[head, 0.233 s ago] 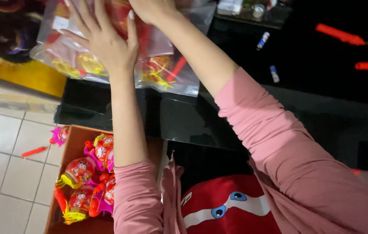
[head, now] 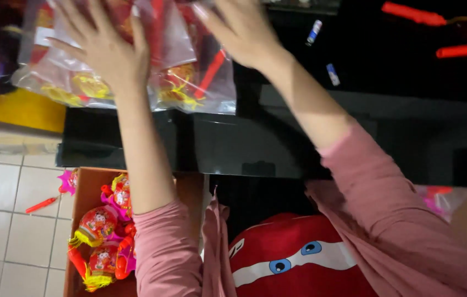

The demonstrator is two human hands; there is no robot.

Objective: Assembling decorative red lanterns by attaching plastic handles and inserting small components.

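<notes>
Head view: both hands, left hand (head: 107, 52) and right hand (head: 241, 33), seemingly flat on clear bag (head: 195, 82) near table edge (head: 255, 165).

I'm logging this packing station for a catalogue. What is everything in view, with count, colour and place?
clear plastic bag: one, holding red and yellow toys, on the table's far left, under both hands
black table: one, glossy, across the middle
red sticks: at least two, top right on the table
small tubes: two, white and blue, upper middle
cardboard box: one, brown, on the floor lower left
toy lanterns: several, red and yellow, in the box
tiled floor: pale, left
left hand: flat on the bag
right hand: on the bag's right part
</notes>
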